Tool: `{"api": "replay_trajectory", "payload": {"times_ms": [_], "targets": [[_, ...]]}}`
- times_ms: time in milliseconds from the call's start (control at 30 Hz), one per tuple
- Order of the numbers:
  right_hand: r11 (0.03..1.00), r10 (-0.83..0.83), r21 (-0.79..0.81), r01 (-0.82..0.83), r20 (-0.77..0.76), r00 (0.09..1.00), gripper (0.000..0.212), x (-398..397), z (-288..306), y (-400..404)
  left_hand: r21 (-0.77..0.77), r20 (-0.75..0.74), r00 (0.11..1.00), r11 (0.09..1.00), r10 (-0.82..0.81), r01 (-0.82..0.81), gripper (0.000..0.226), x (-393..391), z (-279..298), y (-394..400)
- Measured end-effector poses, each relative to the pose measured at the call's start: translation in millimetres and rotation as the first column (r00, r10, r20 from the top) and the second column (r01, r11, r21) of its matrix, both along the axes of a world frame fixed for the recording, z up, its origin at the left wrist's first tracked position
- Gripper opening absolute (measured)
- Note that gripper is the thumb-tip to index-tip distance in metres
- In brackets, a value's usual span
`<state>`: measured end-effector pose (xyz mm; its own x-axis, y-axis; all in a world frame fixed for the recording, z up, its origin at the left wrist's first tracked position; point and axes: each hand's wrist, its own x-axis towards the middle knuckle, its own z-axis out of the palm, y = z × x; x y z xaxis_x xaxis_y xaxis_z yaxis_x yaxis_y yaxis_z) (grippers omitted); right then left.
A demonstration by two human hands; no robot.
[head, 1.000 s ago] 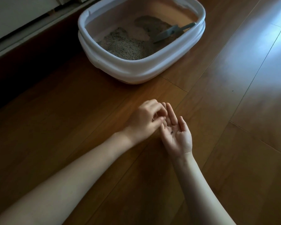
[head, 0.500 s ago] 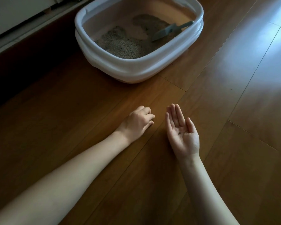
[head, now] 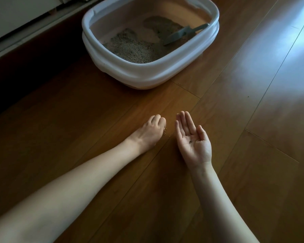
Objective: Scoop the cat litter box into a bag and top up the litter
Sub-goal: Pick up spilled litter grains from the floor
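Litter box (head: 147, 74) lies ahead of both hands; my left hand (head: 148, 133) curls over floor (head: 95, 120) grains (head: 165, 131), my right hand (head: 193, 139) spread, cupping grains.

We see only one view, from a camera on the person's head. It looks forward and steeply down at the wooden floor (head: 218, 120), with both forearms close beneath us and the litter box (head: 147, 74) farther ahead.
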<state>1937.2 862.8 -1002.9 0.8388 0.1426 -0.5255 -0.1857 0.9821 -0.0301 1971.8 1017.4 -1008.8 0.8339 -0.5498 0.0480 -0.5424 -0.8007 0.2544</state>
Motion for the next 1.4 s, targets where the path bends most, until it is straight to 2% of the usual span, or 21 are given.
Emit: {"api": "replay_trajectory", "payload": {"times_ms": [67, 133, 200, 267, 333, 400, 467, 533, 567, 633, 700, 767, 867, 1000, 1133, 1200, 1267, 1333, 1400], "targets": [[1.000, 0.006, 0.004, -0.006, -0.002, 1.000, 0.050, 0.4, -1.8, 0.5, -0.186, -0.008, 0.996, 0.978, 0.092, -0.092, 0.019, -0.2, 14.7, -5.2], [1.000, 0.027, -0.012, -0.027, -0.005, 1.000, 0.051, 1.4, 0.4, 2.1, -0.395, 0.092, 0.993, 0.918, 0.072, -0.030, 0.008, -2.3, 28.8, -19.5], [0.998, 0.056, 0.027, -0.057, 0.037, 0.998, 0.056, 3.3, -0.3, 2.9, -0.448, 0.138, 0.988, 0.884, -0.076, 0.130, 0.015, -5.0, 38.4, -31.7], [0.994, 0.065, 0.083, -0.073, 0.091, 0.994, 0.054, 4.3, -0.4, 4.7, -0.425, 0.110, 0.980, 0.883, -0.167, 0.199, 0.012, -5.2, 43.6, -37.1], [0.996, 0.071, 0.048, -0.075, 0.077, 0.995, 0.052, 7.5, -2.1, 4.8, -0.462, 0.058, 0.992, 0.878, -0.112, 0.126, 0.009, -1.6, 44.4, -33.2], [0.998, 0.065, -0.020, -0.064, 0.064, 0.996, 0.051, 8.9, -1.5, 3.7, -0.530, 0.020, 1.000, 0.848, -0.002, 0.012, 0.008, 1.3, 50.1, -24.5], [1.000, 0.027, -0.015, -0.026, 0.058, 0.998, 0.051, 9.3, -0.6, 0.9, -0.575, 0.014, 0.992, 0.813, 0.124, -0.093, 0.007, 4.3, 51.8, -11.4], [1.000, 0.002, 0.018, -0.004, 0.080, 0.997, 0.050, 7.1, 0.5, -1.7, -0.529, 0.006, 0.969, 0.823, 0.248, -0.207, 0.012, 8.1, 43.1, 7.2], [1.000, -0.002, 0.028, 0.000, 0.079, 0.997, 0.049, 6.0, -0.8, -2.9, -0.453, -0.032, 0.958, 0.851, 0.284, -0.267, 0.018, 8.5, 34.8, 16.8], [0.999, -0.012, 0.035, 0.009, 0.074, 0.997, 0.049, 4.3, -0.3, -3.4, -0.190, -0.146, 0.944, 0.928, 0.297, -0.321, 0.046, 4.0, 15.5, 31.6], [0.999, -0.020, 0.040, 0.018, 0.065, 0.998, 0.048, 2.3, 0.4, -1.5, 0.022, -0.191, 0.941, 0.960, 0.278, -0.279, 0.070, -4.8, 1.6, 38.7], [0.998, -0.022, 0.057, 0.018, 0.065, 0.998, 0.048, 1.0, 1.0, 1.0, -0.008, -0.158, 0.951, 0.963, 0.266, -0.270, 0.071, -11.4, -3.7, 38.3], [0.998, -0.013, 0.057, 0.009, 0.066, 0.998, 0.048, 0.9, -0.2, 3.2, -0.162, -0.076, 0.979, 0.967, 0.186, -0.197, 0.051, -13.2, -7.1, 29.6], [0.998, -0.024, 0.067, 0.020, 0.061, 0.998, 0.047, 1.7, 1.7, 3.3, -0.249, 0.047, 0.995, 0.965, 0.093, -0.079, 0.027, -8.7, -11.1, 22.9], [0.997, -0.019, 0.076, 0.014, 0.059, 0.998, 0.047, 1.8, 1.8, 3.7, -0.167, 0.189, 0.982, 0.984, -0.030, 0.062, 0.004, -10.6, -12.4, 20.7], [0.997, -0.020, 0.074, 0.017, 0.052, 0.998, 0.047, 1.6, 1.9, 4.6, -0.116, 0.254, 0.966, 0.990, -0.049, 0.081, 0.020, -10.9, -14.2, 18.8], [0.997, -0.022, 0.076, 0.018, 0.045, 0.999, 0.048, 1.5, 1.2, 4.7, -0.049, 0.296, 0.953, 0.996, -0.061, 0.079, 0.026, -6.7, -18.6, 15.1], [0.997, -0.019, 0.070, 0.016, 0.041, 0.999, 0.048, 1.3, 0.4, 4.2, 0.030, 0.285, 0.955, 0.996, -0.087, 0.082, 0.024, -5.8, -20.1, 11.7], [0.998, -0.020, 0.062, 0.018, 0.031, 0.999, 0.048, 1.9, -0.4, 3.4, 0.006, 0.206, 0.978, 0.999, -0.043, 0.043, 0.018, -7.3, -17.2, 9.9]]}}
